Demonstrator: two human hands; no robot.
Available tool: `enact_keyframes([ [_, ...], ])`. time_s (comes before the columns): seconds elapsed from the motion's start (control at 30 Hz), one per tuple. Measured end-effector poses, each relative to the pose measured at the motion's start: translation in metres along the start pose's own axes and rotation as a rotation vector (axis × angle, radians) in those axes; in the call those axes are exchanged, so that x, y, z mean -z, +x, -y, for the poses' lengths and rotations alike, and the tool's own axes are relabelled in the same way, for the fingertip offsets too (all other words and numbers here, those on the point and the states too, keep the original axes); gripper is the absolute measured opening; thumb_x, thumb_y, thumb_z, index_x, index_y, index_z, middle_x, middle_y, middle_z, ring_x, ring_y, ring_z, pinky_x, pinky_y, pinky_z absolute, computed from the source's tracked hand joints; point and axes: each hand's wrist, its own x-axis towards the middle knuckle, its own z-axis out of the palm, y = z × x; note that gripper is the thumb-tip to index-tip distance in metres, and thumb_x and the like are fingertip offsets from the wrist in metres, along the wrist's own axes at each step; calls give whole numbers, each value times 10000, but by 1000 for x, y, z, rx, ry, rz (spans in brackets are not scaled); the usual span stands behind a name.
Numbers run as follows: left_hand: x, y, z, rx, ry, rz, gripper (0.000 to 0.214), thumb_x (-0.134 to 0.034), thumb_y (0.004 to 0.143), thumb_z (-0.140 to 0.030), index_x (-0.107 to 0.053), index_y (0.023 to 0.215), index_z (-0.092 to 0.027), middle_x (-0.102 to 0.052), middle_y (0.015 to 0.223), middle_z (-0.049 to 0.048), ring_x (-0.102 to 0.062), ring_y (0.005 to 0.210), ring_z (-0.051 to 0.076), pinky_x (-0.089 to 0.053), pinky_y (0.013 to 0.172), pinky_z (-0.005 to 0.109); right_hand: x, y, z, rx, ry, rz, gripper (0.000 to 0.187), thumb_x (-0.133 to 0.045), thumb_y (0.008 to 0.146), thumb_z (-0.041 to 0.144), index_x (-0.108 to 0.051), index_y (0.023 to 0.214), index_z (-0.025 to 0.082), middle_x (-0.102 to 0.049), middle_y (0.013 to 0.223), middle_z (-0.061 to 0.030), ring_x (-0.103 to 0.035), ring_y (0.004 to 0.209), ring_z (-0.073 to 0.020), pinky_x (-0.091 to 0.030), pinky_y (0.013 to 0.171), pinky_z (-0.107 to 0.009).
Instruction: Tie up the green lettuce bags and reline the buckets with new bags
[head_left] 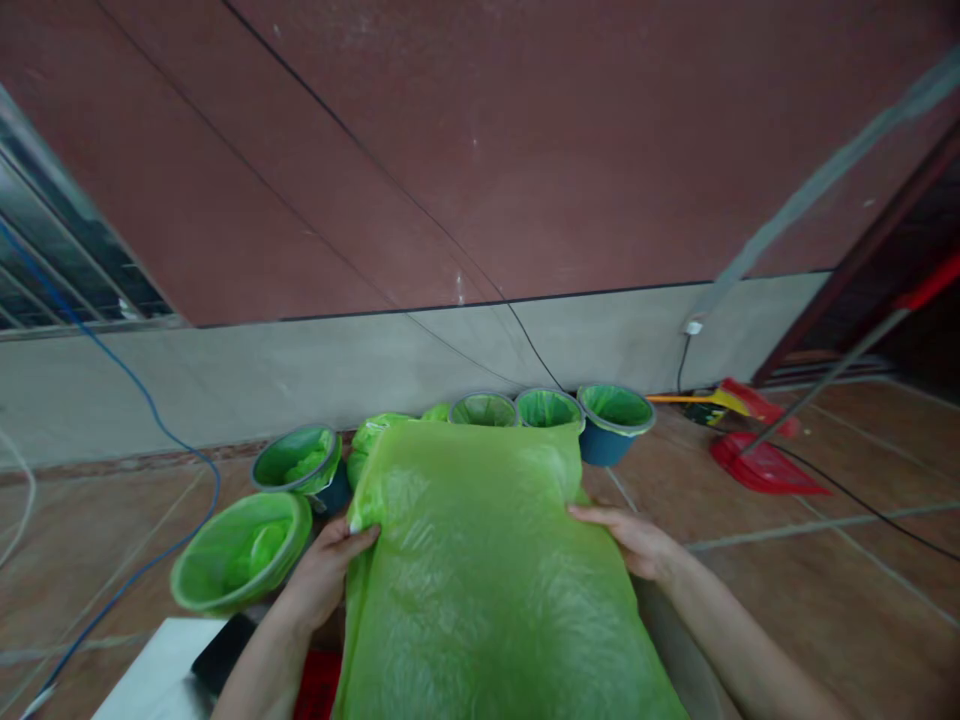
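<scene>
A large green plastic bag (480, 560) hangs spread out in front of me, covering the middle of the view. My left hand (330, 560) pinches its left edge, thumb on the near face. On the opposite edge my right hand (626, 535) grips the film between thumb and fingers. Behind the bag's top edge stand a lined bin (484, 410), a second lined bin (550, 408) and a blue bin (611, 440) with a green liner. Whatever lies directly behind the bag is hidden.
Left of me are a green-lined bin (214, 590) and a darker bin (334, 490). A white surface (154, 670) holds a black object (223, 652). A blue cable (154, 400) crosses the left floor. A red dustpan (769, 475) lies at right, before the wall (525, 150).
</scene>
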Motion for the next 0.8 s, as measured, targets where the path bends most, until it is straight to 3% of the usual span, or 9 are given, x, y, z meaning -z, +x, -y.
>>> enact_keyframes([
  [0.07,-1,1,0,10,-11,-5,323,-837,557,-255,-700,834,-159,-750,726,65,-714,649,260,-576,609,352,4,-14,2,47,27,-116,406,-765,650,256,-671,1037,177,-746,963,-103,-721,798,-255,-572,818,-424],
  [0.17,-4,3,-1,24,-31,-27,409,-825,565,-235,-699,948,-171,-753,748,62,-713,640,269,-579,607,377,10,-31,7,161,46,-326,579,-769,639,240,-597,1191,209,-746,968,-109,-723,770,-289,-597,718,-447],
  [0.3,-11,2,-2,-17,-57,2,547,-812,575,-201,-668,1103,-198,-761,837,55,-725,737,268,-584,671,367,19,-47,16,335,-7,-581,800,-764,659,268,-431,1387,250,-732,1039,-110,-720,703,-264,-602,602,-378],
  [0.37,-15,2,-2,-58,-67,21,587,-807,581,-199,-649,1146,-211,-760,891,46,-726,784,259,-581,717,359,24,-54,17,428,-45,-648,858,-763,681,304,-362,1439,276,-718,1093,-107,-720,709,-248,-597,586,-348],
  [0.47,-21,3,-3,-104,-63,23,566,-809,588,-228,-647,1130,-205,-757,934,41,-723,801,247,-574,735,346,29,-64,16,519,-106,-697,888,-770,696,374,-331,1463,286,-721,1086,-101,-722,736,-239,-593,601,-322],
  [0.53,-23,5,-3,-118,-48,17,496,-816,580,-243,-671,1050,-179,-759,906,49,-719,787,243,-568,722,334,29,-70,16,529,-118,-676,831,-776,687,400,-407,1420,269,-728,1067,-93,-723,780,-243,-597,648,-328],
  [0.67,-28,12,-2,-97,-19,32,344,-823,553,-247,-705,857,-136,-756,796,63,-709,705,231,-558,695,330,27,-81,5,477,-109,-608,529,-775,640,464,-664,1091,211,-730,1060,-102,-704,931,-290,-592,778,-387],
  [0.8,-31,19,2,-84,-50,11,283,-811,538,-225,-713,789,-141,-748,721,42,-688,614,202,-551,660,322,48,-88,-33,395,-321,-627,387,-788,583,445,-723,913,254,-721,1085,-95,-666,1034,-324,-551,909,-451],
])
